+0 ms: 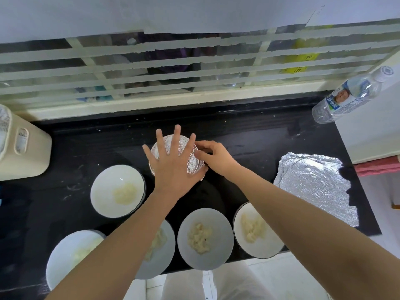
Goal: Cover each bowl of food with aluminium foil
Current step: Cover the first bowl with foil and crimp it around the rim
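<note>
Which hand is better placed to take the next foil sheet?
Right, probably. The foil sheets lie on the right of the counter, near the right hand, which pinches the edge of the foil-covered bowl. The left hand lies flat on that bowl and would cross the right arm.

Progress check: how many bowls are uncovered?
5: mid-left bowl, front-left bowl, bowl partly under the left forearm, front-centre bowl, front-right bowl. No others visible.

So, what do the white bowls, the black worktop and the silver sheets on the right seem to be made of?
White bowls: probably glazed ceramic, smooth and glossy, some with a thin dark rim. Worktop: perhaps polished stone, black and faintly reflective; laminate is possible. Silver sheets: aluminium foil, bright, crinkled, with ragged torn edges.
</note>
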